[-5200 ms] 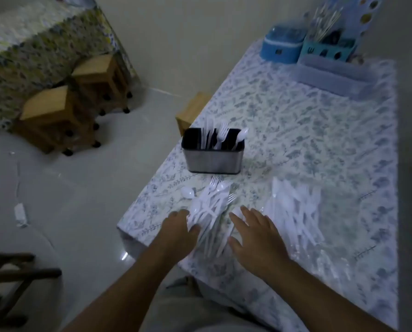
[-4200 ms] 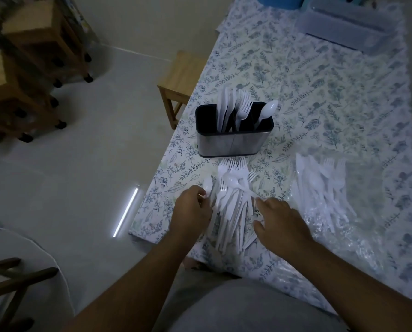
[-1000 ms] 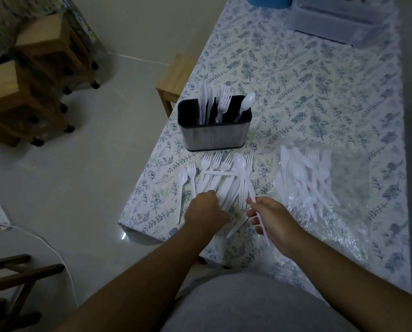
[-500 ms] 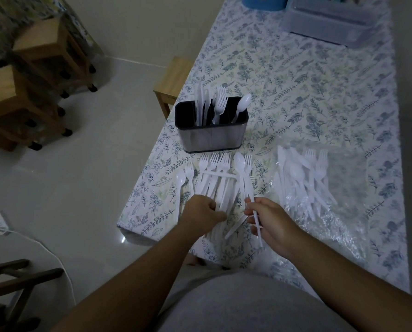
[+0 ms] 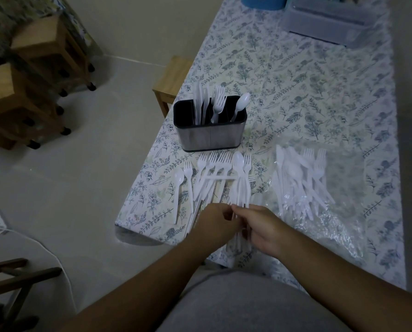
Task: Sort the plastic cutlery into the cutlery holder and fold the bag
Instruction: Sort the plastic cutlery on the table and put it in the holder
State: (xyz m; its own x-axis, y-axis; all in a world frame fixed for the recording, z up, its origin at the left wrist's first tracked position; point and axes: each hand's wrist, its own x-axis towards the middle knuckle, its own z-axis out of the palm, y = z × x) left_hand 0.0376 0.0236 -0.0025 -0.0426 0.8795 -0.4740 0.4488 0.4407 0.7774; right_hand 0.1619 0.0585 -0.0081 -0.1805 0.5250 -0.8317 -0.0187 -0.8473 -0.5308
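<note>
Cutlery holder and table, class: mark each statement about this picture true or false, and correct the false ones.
1. The cutlery holder lies tipped on its side. False: it stands upright.
2. A spoon stands in the holder's rightmost compartment. True.
3. The clear plastic bag is empty. False: white cutlery is still inside it.
4. Loose forks lie on the table between the holder and the hands. True.
5. The right hand grips several white cutlery handles. True.
6. The left hand rests on the bag. False: it is at the loose pile.

Dim room: pale tiled floor (image 5: 80, 164), plain cream wall (image 5: 152, 25), stacked light wooden stools (image 5: 30, 77) on the left.
</note>
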